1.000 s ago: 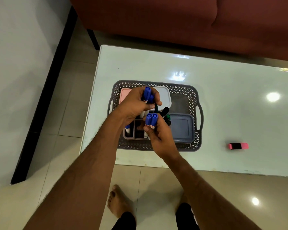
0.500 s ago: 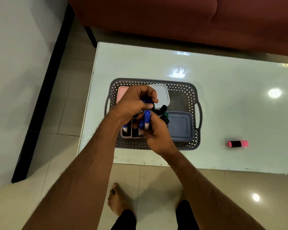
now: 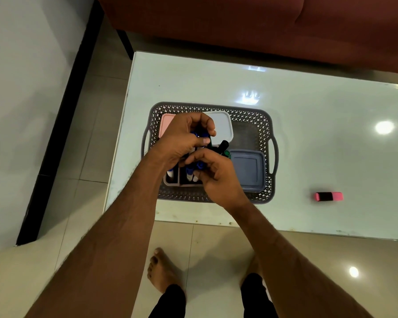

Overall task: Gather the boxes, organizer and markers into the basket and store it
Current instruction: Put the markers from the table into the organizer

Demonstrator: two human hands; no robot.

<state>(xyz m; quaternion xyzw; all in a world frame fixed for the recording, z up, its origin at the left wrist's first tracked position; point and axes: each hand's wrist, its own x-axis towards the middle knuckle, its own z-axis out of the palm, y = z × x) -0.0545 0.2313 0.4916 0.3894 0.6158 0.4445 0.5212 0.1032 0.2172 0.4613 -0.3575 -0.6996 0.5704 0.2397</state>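
Note:
A grey lattice basket (image 3: 251,114) sits on the white table near its left front corner. Inside lie a pink box (image 3: 166,122), a white box (image 3: 222,127) and a grey-blue box (image 3: 248,169). A grey organizer (image 3: 171,182) stands at the basket's front left with markers upright in it. My left hand (image 3: 184,136) grips blue-capped markers (image 3: 200,134) above the organizer. My right hand (image 3: 216,177) holds blue-capped markers (image 3: 193,168) low over the organizer's slots. Black and green markers (image 3: 224,149) stick up behind my right hand.
A pink and black eraser (image 3: 329,196) lies on the table (image 3: 308,134) to the right of the basket. A red sofa (image 3: 239,26) stands behind the table. Tiled floor and my bare feet are below the table's front edge.
Both hands have dropped lower toward the organizer. The blue markers in my right hand have sunk down into its slots.

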